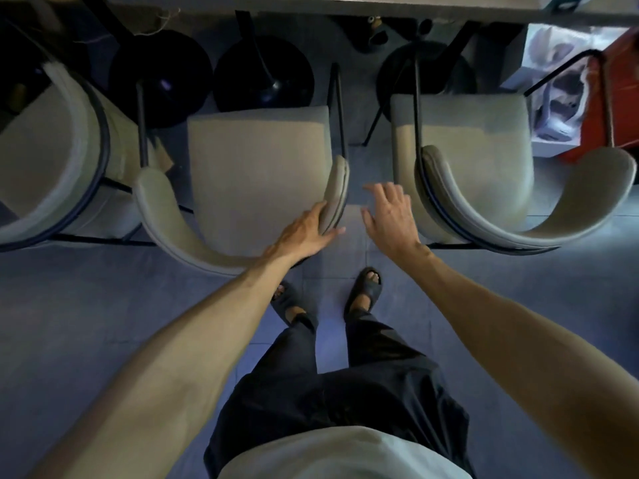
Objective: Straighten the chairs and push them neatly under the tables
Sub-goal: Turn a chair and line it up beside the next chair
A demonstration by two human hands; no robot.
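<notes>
Three beige chairs with curved backrests and thin black frames stand in a row facing the table edge [380, 8] at the top. My left hand [306, 231] grips the right end of the middle chair [256, 160] backrest, thumb inside and fingers around its outer edge. Spread and holding nothing, my right hand [390, 212] hovers in the gap between the middle chair and the right chair [484, 146], close to the right chair's backrest without touching it. The left chair [45, 160] is partly cut off by the frame.
Round black table bases [262, 81] sit on the floor beyond the chair seats. A red container [615, 108] and white bags [553, 108] lie at the far right. My sandalled feet [363, 288] stand on grey floor tiles behind the chairs.
</notes>
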